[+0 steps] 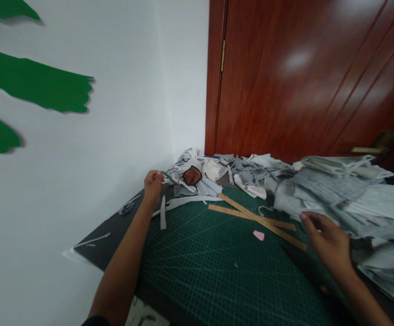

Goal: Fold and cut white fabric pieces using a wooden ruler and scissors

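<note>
My left hand [153, 184] reaches to the far left of the table, its thumb and fingers closed on a thin grey fabric strip [171, 178]. The strip sticks out to the right, over a heap of white and grey fabric scraps [213, 170]. A brown piece with a dark edge [192, 175] lies on that heap. My right hand [329, 244] is above the right side of the green cutting mat [203, 253], loosely curled with a gap between thumb and fingers. Nothing shows in it. Just beyond it is a pile of grey fabric [315, 190].
Two crossed wooden rulers [251, 213] lie on the mat, with a pink scrap [258, 235] near them. A pale strip [163, 213] lies at the mat's left edge. A white wall [125, 113] and a brown wooden door [285, 90] stand behind the table.
</note>
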Motion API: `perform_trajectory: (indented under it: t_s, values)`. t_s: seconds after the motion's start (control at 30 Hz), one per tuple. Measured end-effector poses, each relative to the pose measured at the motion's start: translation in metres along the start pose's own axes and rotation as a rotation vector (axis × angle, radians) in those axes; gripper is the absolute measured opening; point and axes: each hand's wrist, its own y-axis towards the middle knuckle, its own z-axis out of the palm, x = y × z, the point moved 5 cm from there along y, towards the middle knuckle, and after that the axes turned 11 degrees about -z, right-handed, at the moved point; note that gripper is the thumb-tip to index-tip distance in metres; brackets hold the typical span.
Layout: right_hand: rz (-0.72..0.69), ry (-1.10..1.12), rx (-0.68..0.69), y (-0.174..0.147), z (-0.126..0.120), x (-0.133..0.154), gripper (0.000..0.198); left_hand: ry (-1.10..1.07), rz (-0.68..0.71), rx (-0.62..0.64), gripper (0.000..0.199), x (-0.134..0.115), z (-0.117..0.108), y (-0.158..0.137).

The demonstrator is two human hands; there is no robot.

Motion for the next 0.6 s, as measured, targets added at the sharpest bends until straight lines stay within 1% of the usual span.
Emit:
perform_trajectory:
  t_s: [0.07,0.1,0.2,0.27,0.3,0.33,0.4,0.47,0.53,0.6]
  values:
    - [0.013,0.063,0.025,-0.002,0.004,0.009,0.043,-0.135,0.055,0.073,0.027,-0.012,0.015,-0.015]
    - [0.029,0.101,0.032,-0.004,0.006,0.015,0.042,-0.188,0.076,0.130,0.031,-0.018,0.025,-0.025]
    - [0.067,0.258,0.078,-0.013,0.020,0.034,0.041,-0.289,0.114,0.325,0.045,-0.029,0.060,-0.066]
    - [0.069,0.375,0.164,-0.023,0.037,0.047,0.042,-0.301,0.118,0.467,0.049,-0.031,0.085,-0.099]
    - [0.057,0.428,0.225,-0.029,0.046,0.054,0.042,-0.290,0.096,0.585,0.048,-0.030,0.098,-0.116]
    - [0.042,0.470,0.289,-0.036,0.055,0.059,0.042,-0.273,0.089,0.622,0.048,-0.029,0.107,-0.129]
    - [0.010,0.504,0.401,-0.048,0.070,0.068,0.039,-0.249,0.080,0.618,0.045,-0.025,0.118,-0.144]
    - [-0.010,0.490,0.475,-0.057,0.078,0.073,0.035,-0.219,0.072,0.553,0.042,-0.020,0.121,-0.142]
    - [-0.016,0.473,0.511,-0.061,0.081,0.077,0.034,-0.166,0.058,0.440,0.035,-0.016,0.115,-0.125]
    - [-0.016,0.479,0.522,-0.062,0.081,0.080,0.034,-0.087,0.038,0.283,0.029,-0.012,0.099,-0.097]
